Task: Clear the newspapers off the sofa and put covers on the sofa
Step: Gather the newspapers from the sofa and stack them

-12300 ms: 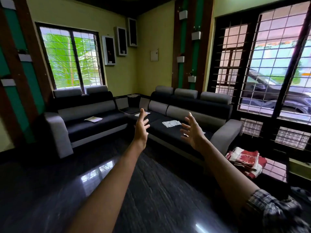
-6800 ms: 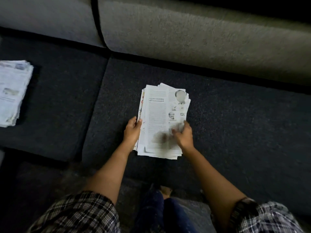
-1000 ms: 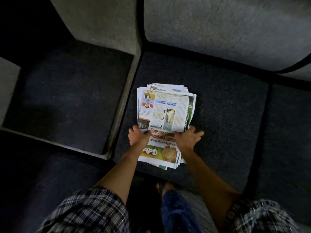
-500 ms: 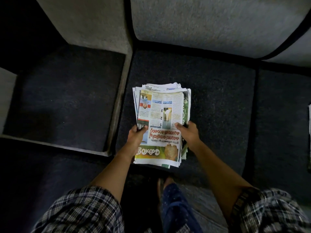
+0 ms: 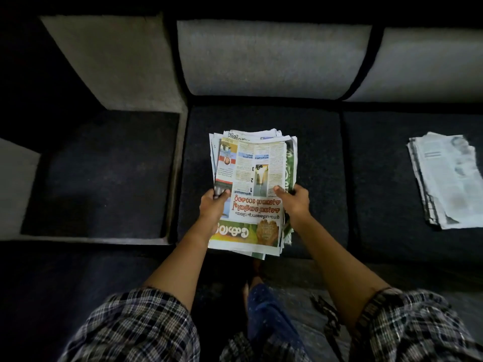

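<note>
Over the middle seat cushion of dark fabric, a stack of folded colour-printed newspapers is held at its two long sides. The left hand grips the left edge of the stack, thumb on the top sheet and fingers curled beneath. The right hand grips the right edge in the same manner, thumb on top and fingers wrapped under the sheets. The near end of the stack projects past the front edge of the cushion, towards the person. Whether the far end of the stack touches the cushion cannot be determined. A headline in red script runs across the top sheet between the two thumbs. A second stack of folded grey-white newspapers lies flat on the right seat cushion, well apart from the held stack. Grey padded back cushions stand along the far side of the seats. A recessed corner seat adjoins the middle cushion on the left. Checked sleeves cover both upper arms at the near edge of the view.
</note>
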Action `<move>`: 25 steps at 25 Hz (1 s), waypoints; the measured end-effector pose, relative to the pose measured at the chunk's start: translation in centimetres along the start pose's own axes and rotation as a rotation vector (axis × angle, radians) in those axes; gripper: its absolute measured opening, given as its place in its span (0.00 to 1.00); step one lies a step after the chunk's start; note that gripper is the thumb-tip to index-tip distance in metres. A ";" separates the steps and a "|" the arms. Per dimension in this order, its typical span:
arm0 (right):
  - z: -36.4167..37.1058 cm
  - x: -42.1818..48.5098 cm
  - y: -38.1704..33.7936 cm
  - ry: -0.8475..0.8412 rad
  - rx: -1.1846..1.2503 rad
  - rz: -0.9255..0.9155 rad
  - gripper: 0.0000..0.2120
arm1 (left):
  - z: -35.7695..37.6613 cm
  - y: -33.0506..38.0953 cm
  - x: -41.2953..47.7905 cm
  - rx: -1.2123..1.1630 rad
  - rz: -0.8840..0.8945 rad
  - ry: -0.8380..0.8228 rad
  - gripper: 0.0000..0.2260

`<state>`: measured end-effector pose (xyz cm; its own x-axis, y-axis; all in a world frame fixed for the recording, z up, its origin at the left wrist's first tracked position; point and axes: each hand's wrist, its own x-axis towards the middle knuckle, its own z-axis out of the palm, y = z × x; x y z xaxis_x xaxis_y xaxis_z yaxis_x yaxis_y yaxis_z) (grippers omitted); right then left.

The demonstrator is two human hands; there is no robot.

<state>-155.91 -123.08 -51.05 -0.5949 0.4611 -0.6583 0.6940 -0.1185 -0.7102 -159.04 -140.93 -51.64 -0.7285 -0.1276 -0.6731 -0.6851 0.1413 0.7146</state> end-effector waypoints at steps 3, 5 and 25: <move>-3.0 -1.9 -0.6 0.032 0.076 -0.024 0.11 | 1.5 1.6 -2.2 0.029 0.034 -0.036 0.11; -5.8 -3.1 -1.1 0.060 0.123 -0.036 0.07 | 3.3 2.7 -3.7 0.071 0.050 -0.071 0.10; -48.1 8.7 -1.3 0.200 0.066 -0.020 0.11 | 46.7 5.2 -16.3 0.188 -0.067 -0.263 0.12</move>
<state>-142.51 -76.63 -43.90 -0.5115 0.6287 -0.5857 0.6509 -0.1615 -0.7418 -150.51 -92.22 -45.83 -0.6390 0.1117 -0.7611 -0.7010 0.3227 0.6360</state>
